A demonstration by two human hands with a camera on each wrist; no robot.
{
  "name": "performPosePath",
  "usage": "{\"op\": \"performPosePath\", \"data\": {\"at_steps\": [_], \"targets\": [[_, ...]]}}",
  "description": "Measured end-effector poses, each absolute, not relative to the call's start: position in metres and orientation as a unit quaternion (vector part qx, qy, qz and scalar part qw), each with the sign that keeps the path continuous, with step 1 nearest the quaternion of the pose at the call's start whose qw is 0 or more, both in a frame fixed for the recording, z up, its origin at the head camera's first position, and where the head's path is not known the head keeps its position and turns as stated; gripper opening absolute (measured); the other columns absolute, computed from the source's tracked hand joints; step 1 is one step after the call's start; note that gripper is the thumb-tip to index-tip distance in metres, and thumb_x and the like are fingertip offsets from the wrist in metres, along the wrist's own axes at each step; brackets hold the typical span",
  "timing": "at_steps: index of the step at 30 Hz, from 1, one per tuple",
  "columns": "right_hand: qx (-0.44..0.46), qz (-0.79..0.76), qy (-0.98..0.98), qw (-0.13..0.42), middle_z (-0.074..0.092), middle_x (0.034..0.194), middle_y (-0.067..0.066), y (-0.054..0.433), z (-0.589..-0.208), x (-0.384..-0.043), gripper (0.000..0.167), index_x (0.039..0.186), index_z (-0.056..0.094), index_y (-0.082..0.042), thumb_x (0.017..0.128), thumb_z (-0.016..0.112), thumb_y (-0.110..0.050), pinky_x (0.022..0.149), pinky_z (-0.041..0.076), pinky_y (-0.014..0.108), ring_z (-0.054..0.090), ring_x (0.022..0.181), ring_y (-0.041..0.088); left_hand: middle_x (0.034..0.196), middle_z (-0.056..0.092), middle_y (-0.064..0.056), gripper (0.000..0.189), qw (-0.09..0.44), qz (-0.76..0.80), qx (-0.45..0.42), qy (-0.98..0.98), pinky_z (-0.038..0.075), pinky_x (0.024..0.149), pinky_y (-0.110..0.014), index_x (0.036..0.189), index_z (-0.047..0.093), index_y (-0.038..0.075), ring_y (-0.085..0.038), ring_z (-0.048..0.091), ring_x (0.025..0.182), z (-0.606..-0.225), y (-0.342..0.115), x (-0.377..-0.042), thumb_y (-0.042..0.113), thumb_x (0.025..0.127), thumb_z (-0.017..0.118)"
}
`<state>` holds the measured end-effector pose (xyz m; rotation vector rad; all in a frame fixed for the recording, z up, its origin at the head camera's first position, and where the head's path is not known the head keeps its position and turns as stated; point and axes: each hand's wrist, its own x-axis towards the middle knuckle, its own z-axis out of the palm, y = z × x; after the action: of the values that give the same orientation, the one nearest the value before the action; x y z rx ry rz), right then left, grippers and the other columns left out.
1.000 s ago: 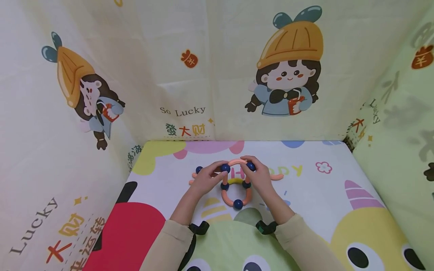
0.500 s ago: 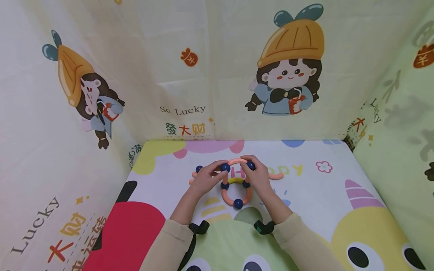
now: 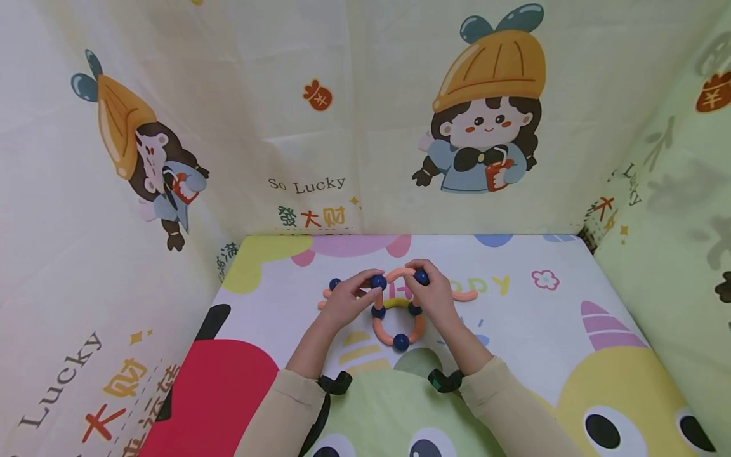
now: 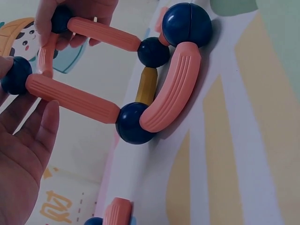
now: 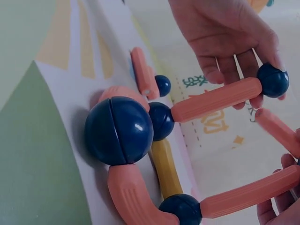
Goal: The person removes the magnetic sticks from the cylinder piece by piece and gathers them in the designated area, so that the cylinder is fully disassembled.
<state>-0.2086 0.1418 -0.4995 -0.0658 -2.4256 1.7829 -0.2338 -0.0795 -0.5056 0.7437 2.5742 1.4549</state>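
Observation:
My left hand (image 3: pixel 349 301) pinches a dark blue ball (image 3: pixel 378 283) on top of an upright salmon rod (image 4: pixel 72 98). Opposite it, my right hand (image 3: pixel 434 293) grips another blue ball (image 3: pixel 421 277) atop a second upright rod (image 4: pixel 105 33). From that right ball an arched salmon rod (image 3: pixel 401 271) reaches across; its free end sits just short of the left ball in the right wrist view. Both uprights stand on balls joined by a yellow curved rod (image 3: pixel 396 304). Two curved salmon rods and a front ball (image 3: pixel 401 342) complete a ring lying on the mat.
Left of the hands lie a loose blue ball (image 3: pixel 335 284) and salmon rods (image 3: pixel 322 305), partly hidden by the left hand. A curved salmon rod (image 3: pixel 466 296) lies beyond the right hand. Printed cloth walls (image 3: pixel 377 209) enclose the patterned table mat (image 3: pixel 514 330).
The arched rod's left end has dipped slightly and come away from the left ball. Both hands keep their holds almost in place.

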Motion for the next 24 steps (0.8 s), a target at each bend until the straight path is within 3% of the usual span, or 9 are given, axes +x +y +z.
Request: {"op": "performPosePath", "data": {"at_steps": [4,9,15,20,24], "targets": [[-0.011,0.577,-0.813,0.084,0.059,0.115,0.001,0.144,-0.499,-0.211,0.031,0.111,0.063,-0.023,0.091,0.067,-0.047,0.081,0.053,0.036,0.056,0.099,0.025,0.116,0.068,0.007,0.042,0.048,0.476,0.241,0.844,0.055,0.089,-0.034,0.137,0.055,0.038,-0.012,0.065,0.101,-0.506,-0.078,-0.235,0.047,0.096,0.061],[-0.007,0.585,-0.807,0.079,0.060,0.118,0.001,0.147,-0.498,-0.211,0.030,0.113,0.063,-0.021,0.093,0.067,-0.042,0.081,0.054,0.035,0.056,0.099,0.026,0.114,0.067,0.010,0.042,0.057,0.476,0.234,0.846,0.054,0.090,-0.036,0.135,0.055,0.042,-0.012,0.064,0.098,-0.505,-0.075,-0.235,0.049,0.095,0.061],[0.007,0.588,-0.807,0.049,0.058,0.129,-0.002,0.153,-0.498,-0.211,0.045,0.131,0.052,-0.022,0.093,0.067,-0.040,0.090,0.053,0.041,0.055,0.111,0.024,0.099,0.062,0.007,0.041,0.041,0.463,0.238,0.853,0.049,0.075,-0.031,0.135,0.055,0.044,-0.015,0.054,0.088,-0.506,-0.074,-0.235,0.054,0.094,0.059],[0.081,0.584,-0.807,0.025,0.050,0.140,0.001,0.161,-0.499,-0.209,0.062,0.147,0.036,-0.027,0.094,0.067,-0.030,0.107,0.041,0.051,0.046,0.127,0.025,0.086,0.062,0.004,0.043,0.056,0.473,0.228,0.849,0.046,0.062,-0.027,0.136,0.056,0.037,-0.015,0.056,0.077,-0.506,-0.080,-0.233,0.049,0.095,0.062],[0.132,0.577,-0.806,0.025,0.046,0.147,0.005,0.175,-0.503,-0.205,0.073,0.154,0.026,-0.031,0.094,0.066,-0.021,0.109,0.036,0.052,0.043,0.130,0.027,0.083,0.061,0.003,0.045,0.068,0.485,0.217,0.844,0.045,0.059,-0.028,0.136,0.056,0.037,-0.016,0.056,0.074,-0.503,-0.081,-0.234,0.051,0.094,0.062]]}}
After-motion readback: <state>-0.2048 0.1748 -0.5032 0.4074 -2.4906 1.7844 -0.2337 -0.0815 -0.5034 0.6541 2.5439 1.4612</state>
